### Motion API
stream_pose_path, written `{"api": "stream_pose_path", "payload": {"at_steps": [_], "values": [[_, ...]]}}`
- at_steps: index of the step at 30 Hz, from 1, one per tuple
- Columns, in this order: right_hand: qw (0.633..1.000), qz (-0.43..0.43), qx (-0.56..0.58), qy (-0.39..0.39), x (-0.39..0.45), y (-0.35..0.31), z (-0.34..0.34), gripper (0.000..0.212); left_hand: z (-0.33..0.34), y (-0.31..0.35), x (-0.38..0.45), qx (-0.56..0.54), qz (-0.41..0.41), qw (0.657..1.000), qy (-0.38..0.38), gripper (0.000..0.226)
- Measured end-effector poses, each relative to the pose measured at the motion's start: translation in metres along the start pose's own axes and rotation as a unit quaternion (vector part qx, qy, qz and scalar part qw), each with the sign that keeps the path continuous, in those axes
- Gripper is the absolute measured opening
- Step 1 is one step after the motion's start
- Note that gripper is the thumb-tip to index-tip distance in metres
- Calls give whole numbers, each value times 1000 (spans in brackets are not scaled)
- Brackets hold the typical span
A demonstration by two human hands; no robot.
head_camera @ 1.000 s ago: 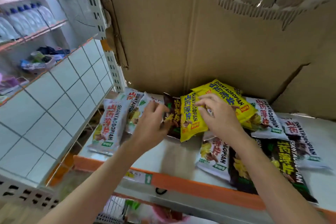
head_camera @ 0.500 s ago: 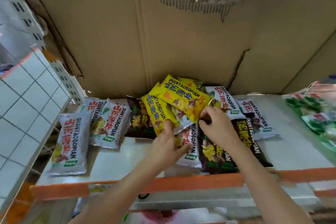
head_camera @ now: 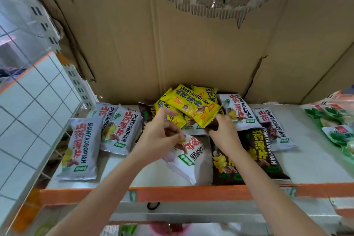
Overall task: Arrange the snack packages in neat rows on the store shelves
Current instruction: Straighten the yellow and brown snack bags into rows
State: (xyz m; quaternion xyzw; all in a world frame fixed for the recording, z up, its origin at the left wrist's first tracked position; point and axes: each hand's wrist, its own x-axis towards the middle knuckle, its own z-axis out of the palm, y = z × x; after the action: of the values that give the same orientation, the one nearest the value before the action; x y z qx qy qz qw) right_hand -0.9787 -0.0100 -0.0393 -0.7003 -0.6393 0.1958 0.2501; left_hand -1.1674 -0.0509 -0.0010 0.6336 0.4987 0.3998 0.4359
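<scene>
I'm pinching a white snack packet (head_camera: 188,156) under my left hand (head_camera: 160,136) fingers, right hand (head_camera: 223,133) gripping the yellow packet (head_camera: 193,108) above; lifting slowly keeps the pile from sliding.

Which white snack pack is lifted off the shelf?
The white pack in the left hand, tilted over the shelf's front edge; the other white packs lie flat on the shelf.

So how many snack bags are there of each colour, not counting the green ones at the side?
White bags: 6
Yellow bags: 3
Dark brown bags: 2
Total: 11 showing; the pile may hide more.
</scene>
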Motion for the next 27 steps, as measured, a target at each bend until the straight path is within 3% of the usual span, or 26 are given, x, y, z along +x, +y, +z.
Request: {"api": "stream_pose_path", "payload": {"at_steps": [4, 8, 14, 17, 20, 24, 27], "values": [[1000, -25, -16, -1, 2, 4, -1, 20, -27, 16, -11, -166, -1, 986, -15, 34], [997, -45, -54, -11, -2, 3, 6, 16, -57, 26, -16, -216, 37, 975, 25, 30], [996, -42, -37, -72, -14, -10, 4, 18, -64, -16, 1, -17, 105, 971, 214, 23], [985, -24, 55, -161, -25, -10, -4, 21, -48, -50, 9, 58, 56, 975, 209, 24], [951, 1, 191, -242, -32, -2, -3, 15, -37, -70, 11, 113, 9, 965, 235, 24], [930, 84, 296, -200, -26, 4, 18, 9, -36, -72, 14, 207, -19, 957, 204, 46], [965, 76, 197, -153, -22, -1, 39, 30, -28, -74, 14, 235, -47, 957, 161, 61]]}}
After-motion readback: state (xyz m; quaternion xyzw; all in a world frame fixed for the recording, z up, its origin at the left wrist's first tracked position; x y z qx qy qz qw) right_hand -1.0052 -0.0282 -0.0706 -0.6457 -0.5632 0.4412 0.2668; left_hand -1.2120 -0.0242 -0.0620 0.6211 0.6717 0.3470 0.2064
